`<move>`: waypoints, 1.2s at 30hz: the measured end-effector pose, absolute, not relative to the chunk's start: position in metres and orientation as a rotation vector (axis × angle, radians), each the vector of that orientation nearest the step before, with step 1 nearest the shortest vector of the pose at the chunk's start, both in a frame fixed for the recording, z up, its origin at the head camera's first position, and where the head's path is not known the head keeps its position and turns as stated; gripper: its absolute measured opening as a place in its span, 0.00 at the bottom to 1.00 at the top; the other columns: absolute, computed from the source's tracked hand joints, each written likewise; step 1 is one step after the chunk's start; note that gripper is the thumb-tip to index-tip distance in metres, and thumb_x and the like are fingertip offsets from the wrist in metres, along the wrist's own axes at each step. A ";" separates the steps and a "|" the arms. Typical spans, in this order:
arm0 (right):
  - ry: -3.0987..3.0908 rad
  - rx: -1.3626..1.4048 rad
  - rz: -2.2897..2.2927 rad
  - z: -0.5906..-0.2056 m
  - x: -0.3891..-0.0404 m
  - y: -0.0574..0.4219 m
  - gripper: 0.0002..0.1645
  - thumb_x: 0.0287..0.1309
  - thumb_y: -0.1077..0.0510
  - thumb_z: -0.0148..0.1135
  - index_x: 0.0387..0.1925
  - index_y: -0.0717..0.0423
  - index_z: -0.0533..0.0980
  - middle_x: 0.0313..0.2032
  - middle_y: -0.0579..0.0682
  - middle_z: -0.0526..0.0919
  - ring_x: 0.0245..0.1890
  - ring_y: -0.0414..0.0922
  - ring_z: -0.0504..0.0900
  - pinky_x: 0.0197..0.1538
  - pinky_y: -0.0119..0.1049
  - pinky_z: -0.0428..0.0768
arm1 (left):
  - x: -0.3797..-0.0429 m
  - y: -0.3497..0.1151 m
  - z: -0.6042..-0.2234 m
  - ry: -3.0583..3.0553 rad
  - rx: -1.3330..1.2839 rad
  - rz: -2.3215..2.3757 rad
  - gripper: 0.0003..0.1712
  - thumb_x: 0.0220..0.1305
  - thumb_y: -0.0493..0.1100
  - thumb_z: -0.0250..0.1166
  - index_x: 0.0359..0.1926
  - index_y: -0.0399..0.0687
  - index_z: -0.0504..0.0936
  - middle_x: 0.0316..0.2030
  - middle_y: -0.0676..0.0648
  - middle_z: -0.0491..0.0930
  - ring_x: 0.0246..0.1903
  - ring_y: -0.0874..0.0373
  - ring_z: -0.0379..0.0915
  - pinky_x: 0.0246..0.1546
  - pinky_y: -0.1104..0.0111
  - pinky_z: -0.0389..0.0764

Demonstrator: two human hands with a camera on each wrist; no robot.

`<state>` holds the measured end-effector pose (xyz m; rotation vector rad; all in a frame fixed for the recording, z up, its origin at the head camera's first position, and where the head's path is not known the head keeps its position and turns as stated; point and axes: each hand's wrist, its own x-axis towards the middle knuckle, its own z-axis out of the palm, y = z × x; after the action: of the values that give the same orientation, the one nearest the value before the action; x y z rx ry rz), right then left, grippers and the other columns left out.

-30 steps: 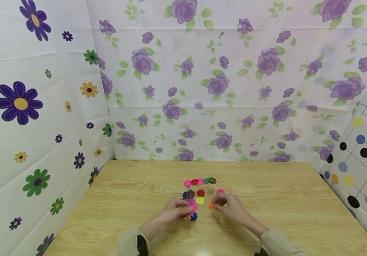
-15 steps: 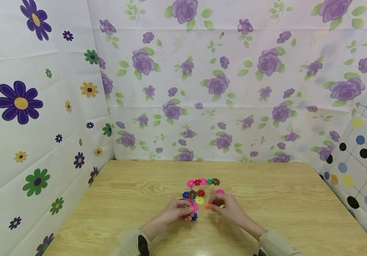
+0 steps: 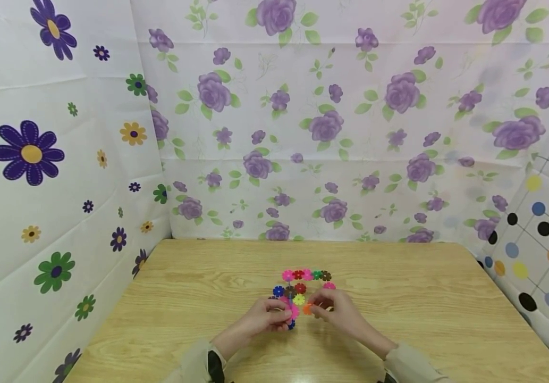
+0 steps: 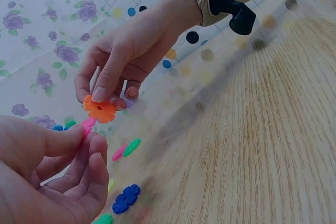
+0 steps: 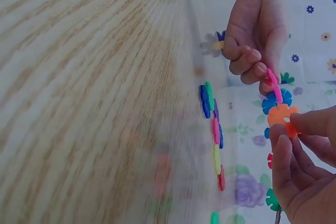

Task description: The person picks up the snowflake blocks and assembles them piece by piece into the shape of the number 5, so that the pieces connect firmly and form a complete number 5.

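In the head view my left hand point(image 3: 267, 315) pinches a pink flower-shaped disc point(image 3: 295, 311) between thumb and fingers. This disc belongs to a linked chain of flower discs whose far row has pink, red, green and brown point(image 3: 326, 275) pieces. My right hand point(image 3: 337, 307) pinches an orange flower disc point(image 3: 307, 309) by its edge. In the left wrist view the orange disc point(image 4: 100, 109) is right at the rim of the pink disc point(image 4: 88, 126); whether their slots engage, I cannot tell. A blue disc point(image 5: 277, 101) of the chain shows behind them in the right wrist view.
Loose flower discs lie on the wooden table point(image 3: 183, 298) under and around the hands: a red one point(image 3: 300, 288), a yellow one point(image 3: 299, 299), a blue one point(image 4: 126, 199) and a pink one point(image 3: 329, 286), among several. Patterned cloth walls point(image 3: 279, 133) stand behind and at both sides.
My right hand has moved left, bringing the orange disc from apart to right beside the held pink disc. The chain's far row has shifted slightly right. My left hand keeps its pinch.
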<state>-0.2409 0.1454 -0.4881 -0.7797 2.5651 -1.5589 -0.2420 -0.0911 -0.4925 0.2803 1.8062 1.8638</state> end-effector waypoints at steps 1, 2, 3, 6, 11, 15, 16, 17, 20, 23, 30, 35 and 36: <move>2.557 -0.786 -1.567 -0.488 -0.241 0.145 0.07 0.61 0.60 0.64 0.40 0.57 0.81 0.36 0.52 0.85 0.29 0.39 0.83 0.33 0.38 0.85 | -0.242 -0.091 -0.493 1.804 0.280 1.863 0.14 0.66 0.37 0.61 0.46 0.28 0.79 0.26 0.53 0.82 0.26 0.65 0.78 0.30 0.75 0.79; 2.550 -0.793 -1.575 -0.488 -0.240 0.144 0.07 0.61 0.60 0.64 0.40 0.57 0.80 0.36 0.52 0.85 0.29 0.39 0.83 0.34 0.39 0.85 | -0.242 -0.091 -0.493 1.801 0.277 1.863 0.14 0.66 0.37 0.62 0.46 0.28 0.79 0.26 0.53 0.82 0.26 0.65 0.78 0.30 0.75 0.79; 2.547 -0.800 -1.577 -0.488 -0.240 0.143 0.07 0.61 0.60 0.64 0.40 0.57 0.80 0.36 0.53 0.85 0.29 0.39 0.83 0.34 0.40 0.85 | -0.242 -0.091 -0.493 1.798 0.275 1.863 0.14 0.66 0.37 0.62 0.46 0.28 0.79 0.26 0.53 0.82 0.26 0.65 0.78 0.30 0.75 0.79; 2.545 -0.806 -1.581 -0.488 -0.239 0.141 0.07 0.61 0.59 0.64 0.40 0.57 0.80 0.34 0.53 0.85 0.28 0.39 0.82 0.32 0.36 0.84 | -0.242 -0.090 -0.493 1.798 0.269 1.856 0.14 0.66 0.37 0.61 0.47 0.28 0.79 0.26 0.53 0.82 0.26 0.65 0.78 0.30 0.76 0.79; 2.557 -0.788 -1.583 -0.487 -0.237 0.140 0.07 0.60 0.60 0.64 0.40 0.58 0.80 0.33 0.52 0.85 0.28 0.41 0.83 0.31 0.32 0.83 | -0.241 -0.089 -0.493 1.816 0.279 1.851 0.15 0.66 0.38 0.62 0.48 0.27 0.79 0.26 0.53 0.82 0.26 0.65 0.78 0.30 0.75 0.79; 2.543 -0.786 -1.596 -0.487 -0.237 0.139 0.06 0.61 0.59 0.64 0.40 0.56 0.79 0.34 0.52 0.85 0.28 0.45 0.84 0.31 0.37 0.84 | -0.242 -0.088 -0.492 1.827 0.279 1.854 0.15 0.66 0.38 0.62 0.47 0.28 0.79 0.25 0.53 0.82 0.26 0.65 0.77 0.30 0.75 0.79; 2.539 -0.791 -1.601 -0.487 -0.237 0.139 0.05 0.61 0.59 0.64 0.39 0.55 0.79 0.34 0.52 0.85 0.28 0.47 0.85 0.31 0.38 0.85 | -0.242 -0.088 -0.491 1.830 0.279 1.853 0.15 0.66 0.38 0.62 0.47 0.28 0.79 0.25 0.53 0.82 0.26 0.65 0.77 0.30 0.75 0.79; 2.532 -0.802 -1.610 -0.488 -0.237 0.139 0.05 0.61 0.59 0.63 0.39 0.55 0.79 0.34 0.52 0.85 0.29 0.49 0.85 0.31 0.40 0.85 | -0.242 -0.088 -0.491 1.836 0.278 1.851 0.15 0.66 0.38 0.62 0.47 0.28 0.79 0.25 0.53 0.82 0.26 0.65 0.77 0.30 0.75 0.79; 2.522 -0.811 -1.625 -0.490 -0.238 0.139 0.04 0.61 0.59 0.63 0.39 0.53 0.79 0.34 0.52 0.84 0.29 0.54 0.85 0.31 0.43 0.85 | -0.242 -0.088 -0.490 1.848 0.272 1.842 0.15 0.66 0.38 0.62 0.46 0.28 0.80 0.26 0.53 0.82 0.26 0.65 0.77 0.30 0.75 0.79; 2.512 -0.824 -1.643 -0.492 -0.238 0.138 0.04 0.61 0.60 0.64 0.39 0.54 0.79 0.34 0.53 0.84 0.30 0.55 0.85 0.31 0.45 0.85 | -0.242 -0.088 -0.490 1.858 0.267 1.834 0.15 0.66 0.39 0.62 0.46 0.29 0.80 0.26 0.53 0.82 0.26 0.65 0.78 0.31 0.74 0.80; 2.520 -0.852 -1.651 -0.493 -0.237 0.138 0.05 0.60 0.62 0.64 0.39 0.54 0.79 0.35 0.53 0.84 0.29 0.48 0.85 0.31 0.44 0.85 | -0.242 -0.089 -0.489 1.858 0.267 1.825 0.15 0.66 0.40 0.63 0.47 0.31 0.80 0.27 0.52 0.82 0.27 0.65 0.78 0.32 0.73 0.81; 2.560 -0.885 -1.625 -0.492 -0.236 0.138 0.04 0.60 0.61 0.64 0.38 0.52 0.79 0.34 0.50 0.84 0.28 0.44 0.85 0.29 0.39 0.85 | -0.240 -0.089 -0.486 1.853 0.268 1.826 0.15 0.66 0.41 0.63 0.46 0.31 0.81 0.27 0.52 0.82 0.27 0.65 0.78 0.32 0.74 0.81; 2.574 -0.893 -1.613 -0.492 -0.236 0.138 0.04 0.61 0.61 0.64 0.38 0.51 0.79 0.33 0.50 0.84 0.28 0.43 0.85 0.28 0.37 0.84 | -0.240 -0.089 -0.486 1.850 0.271 1.826 0.15 0.66 0.41 0.63 0.46 0.31 0.81 0.27 0.52 0.82 0.27 0.65 0.78 0.32 0.74 0.81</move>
<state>-0.2357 0.1376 -0.4918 -0.8931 2.5740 -1.6130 -0.2400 -0.0887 -0.4861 0.2708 1.8497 1.8255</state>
